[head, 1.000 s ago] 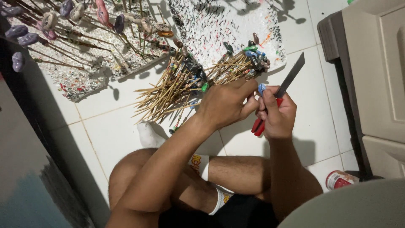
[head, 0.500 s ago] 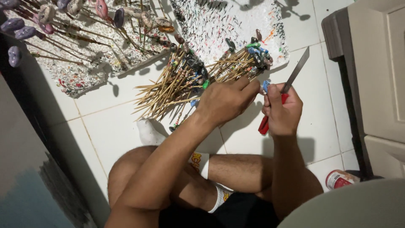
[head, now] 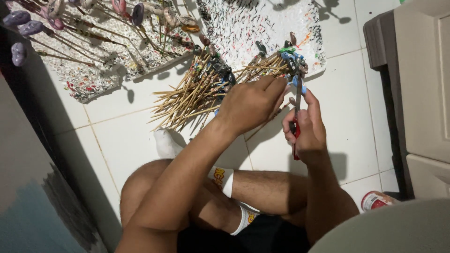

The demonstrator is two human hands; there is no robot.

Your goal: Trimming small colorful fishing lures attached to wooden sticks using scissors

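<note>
A person sits cross-legged on a white tiled floor (head: 126, 140), white socks (head: 165, 143) on both feet, a small tin (head: 375, 200) by the right knee; the right hand (head: 305, 130) is curled tight around the red handle of a cutting tool (head: 296, 122), its dark blade rising to a small blue piece (head: 296, 82) held just above; the left hand (head: 251, 104) reaches across with fingers bunched and pinched at that same piece, though how firmly they grip it cannot be told; just beyond the hands lies a heap of wooden skewers (head: 197, 96), many tipped with small painted figures; farther off, paint-flecked foam boards (head: 262, 26) rest on the floor, the left one studded with upright sticks bearing purple and pink shapes (head: 23, 23); a beige cabinet (head: 422, 79) stands at right.
</note>
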